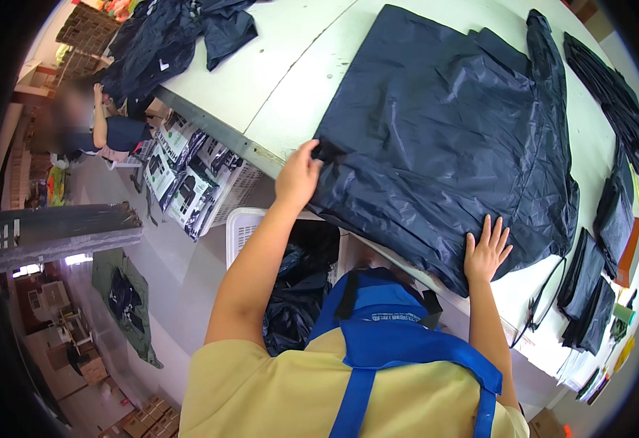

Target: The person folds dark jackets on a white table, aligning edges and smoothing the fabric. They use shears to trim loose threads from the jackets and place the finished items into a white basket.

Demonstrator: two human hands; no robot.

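- On a white worktable (pixel 290 66), seen from a head camera looking down, a large dark navy waterproof garment (pixel 443 139) lies spread flat, filling most of the middle of the view.
- At the garment's near left corner, by the table's edge, the person's left hand (pixel 297 175) closes its fingers on the fabric, pinching that corner.
- Over at the garment's near lower edge, the right hand (pixel 486 252) lies flat on the fabric with fingers spread wide, gripping nothing.
- Nearest the camera, the person wears a pale yellow shirt with a blue apron (pixel 392 328).
- Below the table edge, between the person's arms, a white plastic crate (pixel 243 230) holds more dark, crumpled fabric.
- Along the right of the table, folded dark pieces (pixel 586 288) lie in a row, with a black cord (pixel 545 292) beside them.
- At the table's far left end, another dark garment (pixel 166 36) lies in a heap.
- Farther left, another person (pixel 104 128) sits near a crate of packaged items (pixel 188 182).
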